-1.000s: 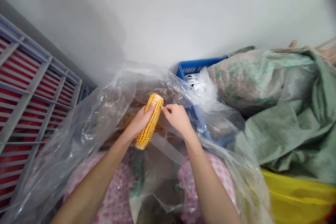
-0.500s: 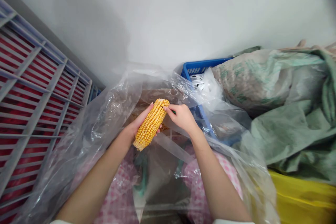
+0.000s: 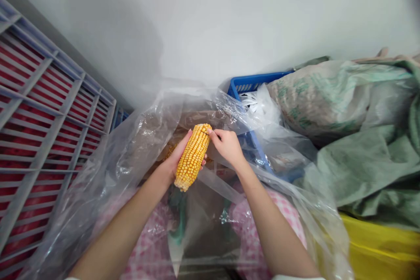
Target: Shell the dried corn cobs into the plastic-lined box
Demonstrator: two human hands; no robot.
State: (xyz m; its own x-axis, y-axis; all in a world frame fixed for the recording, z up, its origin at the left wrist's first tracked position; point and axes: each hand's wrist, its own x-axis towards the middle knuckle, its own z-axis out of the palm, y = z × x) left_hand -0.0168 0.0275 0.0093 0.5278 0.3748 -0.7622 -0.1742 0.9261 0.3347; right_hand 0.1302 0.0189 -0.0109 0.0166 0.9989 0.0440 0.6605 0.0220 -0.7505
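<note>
At far left stands a slatted plastic crate (image 3: pixel 64 116), pale lavender-grey with red showing through its gaps. A clear plastic sheet (image 3: pixel 110 170) spreads from beside it across the person's lap, over pink-and-white checked trousers (image 3: pixel 149 249). Some loose corn kernels (image 3: pixel 169 151) lie beyond the left wrist, partly hidden. The left hand (image 3: pixel 179 155) is wrapped around an ear of corn (image 3: pixel 193 157) from its left and underneath, the thumb along the left edge and fingertips showing past the right side. The ear lies between the two hands, tilted, its upper end leaning right and its lower end nearer the person. The right hand (image 3: pixel 226 143) is mostly closed, thumb and forefinger together against the ear's upper right edge; whether a kernel is pinched between them cannot be told. Farther right come a blue plastic basket (image 3: pixel 254 80) with a white plastic bag (image 3: pixel 264 105) inside, a printed sack (image 3: pixel 315 96) just beside it, a crumpled green cloth (image 3: pixel 367 162), and, at lower right, a yellow plastic container (image 3: pixel 380 240).
</note>
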